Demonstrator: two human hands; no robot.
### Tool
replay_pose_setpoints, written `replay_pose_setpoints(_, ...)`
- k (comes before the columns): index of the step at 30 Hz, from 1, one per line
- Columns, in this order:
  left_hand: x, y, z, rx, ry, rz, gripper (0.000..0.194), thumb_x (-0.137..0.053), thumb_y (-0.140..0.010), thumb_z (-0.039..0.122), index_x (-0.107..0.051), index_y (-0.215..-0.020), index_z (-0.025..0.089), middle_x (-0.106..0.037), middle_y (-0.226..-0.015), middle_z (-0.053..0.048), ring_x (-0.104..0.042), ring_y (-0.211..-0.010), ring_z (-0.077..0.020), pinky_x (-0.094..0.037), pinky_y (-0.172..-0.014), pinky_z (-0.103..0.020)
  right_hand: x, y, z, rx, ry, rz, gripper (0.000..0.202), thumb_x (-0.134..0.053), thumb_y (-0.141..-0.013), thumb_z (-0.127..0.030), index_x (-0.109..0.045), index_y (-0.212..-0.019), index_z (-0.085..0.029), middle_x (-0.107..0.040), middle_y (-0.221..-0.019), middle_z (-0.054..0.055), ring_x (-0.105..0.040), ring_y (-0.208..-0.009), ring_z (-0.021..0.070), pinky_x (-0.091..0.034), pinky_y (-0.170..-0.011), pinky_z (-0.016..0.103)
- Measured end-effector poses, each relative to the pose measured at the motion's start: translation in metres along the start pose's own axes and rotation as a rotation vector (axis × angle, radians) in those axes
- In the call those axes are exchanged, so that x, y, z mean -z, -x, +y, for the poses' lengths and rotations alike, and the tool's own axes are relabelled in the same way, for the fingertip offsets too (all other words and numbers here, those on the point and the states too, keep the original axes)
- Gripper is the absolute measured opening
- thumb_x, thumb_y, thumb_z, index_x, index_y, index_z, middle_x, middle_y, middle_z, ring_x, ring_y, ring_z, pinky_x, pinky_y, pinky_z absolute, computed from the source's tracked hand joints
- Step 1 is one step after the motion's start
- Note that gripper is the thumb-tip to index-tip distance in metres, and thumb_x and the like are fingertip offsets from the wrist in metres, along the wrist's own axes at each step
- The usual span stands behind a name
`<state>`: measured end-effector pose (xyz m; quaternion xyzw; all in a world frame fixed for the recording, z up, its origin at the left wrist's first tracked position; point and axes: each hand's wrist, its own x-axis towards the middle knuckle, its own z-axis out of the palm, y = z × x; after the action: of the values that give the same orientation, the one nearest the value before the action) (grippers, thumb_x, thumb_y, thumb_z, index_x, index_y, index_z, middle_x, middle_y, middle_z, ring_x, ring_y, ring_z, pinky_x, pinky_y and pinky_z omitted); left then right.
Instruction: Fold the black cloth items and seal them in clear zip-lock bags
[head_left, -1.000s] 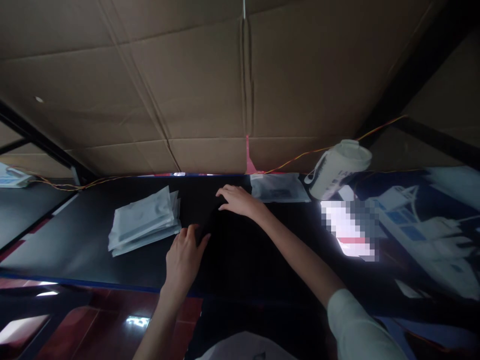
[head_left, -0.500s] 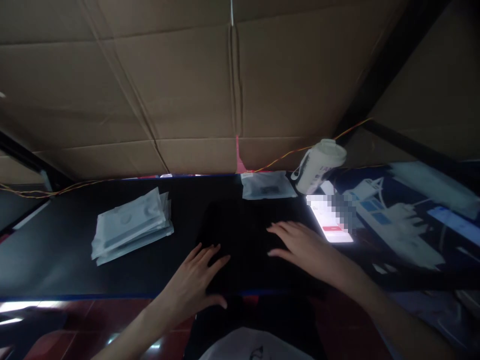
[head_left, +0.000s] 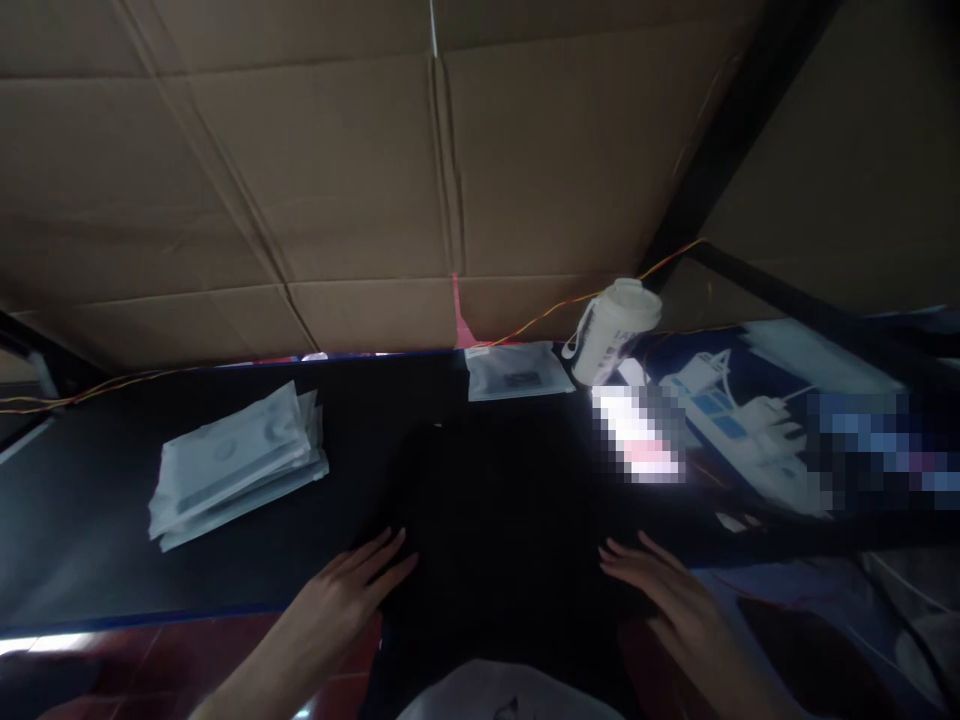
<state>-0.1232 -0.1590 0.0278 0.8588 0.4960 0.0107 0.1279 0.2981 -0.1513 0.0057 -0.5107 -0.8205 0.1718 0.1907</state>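
My left hand (head_left: 352,585) is at the near edge of the black tabletop (head_left: 480,480), its fingers stretched out and holding nothing. On the right, my right hand (head_left: 667,590) also has its fingers extended at the near edge, with nothing in it. A small stack of frosted plastic pouches (head_left: 232,455) lies up and to the left of my left hand. At the back middle lies a single flat frosted pouch (head_left: 517,372) with a dark item inside. Beyond my right hand, a bright lit screen (head_left: 637,435), partly pixelated, lies on the table.
A white cup (head_left: 619,325) with a strap stands at the back right. Beside it lie a white power strip (head_left: 720,410) and plugs with cords. Cardboard (head_left: 337,180) walls the far side, with thin red-yellow wires (head_left: 555,312) along its foot. A dark metal post (head_left: 727,140) slants at right.
Both hands have drawn back toward the near edge of the table, the right one also farther outward. The view has shifted slightly to the right. Pouches and cup stay in place.
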Motion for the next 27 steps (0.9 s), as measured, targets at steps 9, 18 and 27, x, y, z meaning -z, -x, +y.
replay_pose_setpoints(9, 0.076, -0.049, -0.02, 0.352, 0.434, 0.201, 0.032, -0.041, -0.092, 0.046, -0.064, -0.098, 0.023, -0.067, -0.082, 0.001, -0.063, -0.073, -0.017, -0.048, -0.065, -0.024, 0.026, -0.101, -0.008, -0.364, -0.321, 0.307, 0.033, -0.051, -0.083, -0.051, -0.065, -0.092, -0.023, -0.073, -0.089, 0.006, -0.069, -0.084, 0.0259, -0.054, -0.077, 0.037)
replay_pose_setpoints(18, 0.059, -0.051, -0.058, 0.378, 0.486, 0.018, 0.032, -0.043, -0.09, 0.049, -0.057, -0.102, 0.024, -0.063, -0.085, 0.001, -0.06, -0.074, -0.017, -0.042, -0.069, -0.025, -0.013, -0.119, 0.007, -0.342, -0.271, 0.214, 0.039, -0.048, -0.085, -0.055, -0.064, -0.099, -0.023, -0.073, -0.093, 0.008, -0.068, -0.087, 0.0275, -0.054, -0.075, 0.037)
replay_pose_setpoints(27, 0.045, -0.062, -0.066, 0.406, 0.298, 0.344, 0.026, -0.031, -0.096, 0.044, -0.047, -0.095, 0.024, -0.059, -0.074, 0.002, -0.061, -0.063, -0.018, -0.041, -0.06, -0.026, -0.002, -0.152, 0.0, -0.312, -0.075, 0.381, 0.042, -0.036, -0.093, -0.052, -0.06, -0.106, -0.02, -0.071, -0.093, 0.01, -0.068, -0.086, 0.027, -0.049, -0.07, 0.034)
